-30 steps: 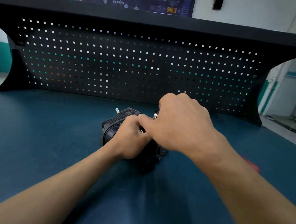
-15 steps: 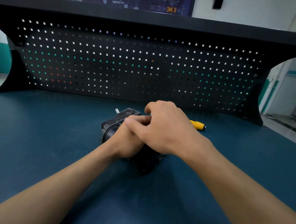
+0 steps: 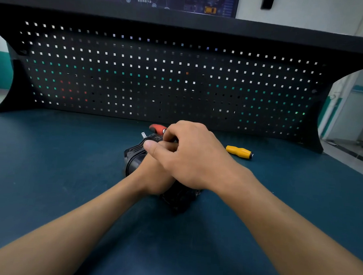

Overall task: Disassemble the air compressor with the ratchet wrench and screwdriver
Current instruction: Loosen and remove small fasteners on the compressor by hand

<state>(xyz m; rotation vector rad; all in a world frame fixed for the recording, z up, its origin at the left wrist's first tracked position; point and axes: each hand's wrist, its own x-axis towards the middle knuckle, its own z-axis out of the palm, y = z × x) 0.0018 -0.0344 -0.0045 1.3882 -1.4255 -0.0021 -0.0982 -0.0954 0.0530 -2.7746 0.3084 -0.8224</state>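
Blue bench [image 3: 48,172] is bearing the compressor [image 3: 133,156]; right hand [image 3: 192,156] is gripping the red wrench [image 3: 157,129] atop it, left hand [image 3: 153,178] is lying underneath, grip impossible to tell; screwdriver [image 3: 238,152] is lying right.

A black ribbed air compressor [image 3: 133,156] sits mid-way across the blue bench [image 3: 69,173]. A red-handled ratchet wrench [image 3: 157,129] pokes out above its far end. A yellow-handled screwdriver [image 3: 238,152] lies flat to its right, apart.

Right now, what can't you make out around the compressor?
Head view only.
Left hand: fingers covered by the right hand; grip unclear.
Red-handled tool: working end buried in the right hand's grip.
Compressor: top fasteners hidden under both hands.
Yellow screwdriver: tip too small to read.
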